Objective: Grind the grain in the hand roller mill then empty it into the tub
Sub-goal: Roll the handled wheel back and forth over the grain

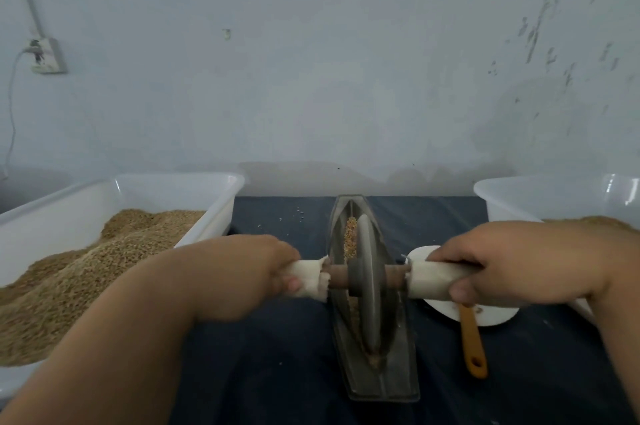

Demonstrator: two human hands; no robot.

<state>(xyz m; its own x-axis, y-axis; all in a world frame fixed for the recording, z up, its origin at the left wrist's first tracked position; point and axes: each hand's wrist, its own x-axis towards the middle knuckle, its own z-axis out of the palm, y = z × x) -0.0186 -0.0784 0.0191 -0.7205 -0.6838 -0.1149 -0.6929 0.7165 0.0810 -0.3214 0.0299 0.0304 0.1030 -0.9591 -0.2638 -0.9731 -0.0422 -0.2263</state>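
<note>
The hand roller mill is a grey boat-shaped metal trough (398, 372) with a grey disc wheel (367, 286) standing upright in its groove. A brown axle runs through the wheel, and each end is wrapped in white cloth. My left hand (263, 272) grips the left cloth-wrapped handle (310, 277). My right hand (502, 262) grips the right cloth-wrapped handle (433, 281). Crushed grain (350, 239) lies in the trough beyond the wheel and a little under it. A white tub (540, 196) at the right holds some brownish material, mostly hidden by my right arm.
A large white tub (194, 182) on the left is heaped with brown grain (86, 265). A white dish (495, 315) with an orange-handled tool (472, 345) lies right of the mill. Dark blue cloth covers the table (270, 355). A pale wall rises behind; a socket (46, 55) is at upper left.
</note>
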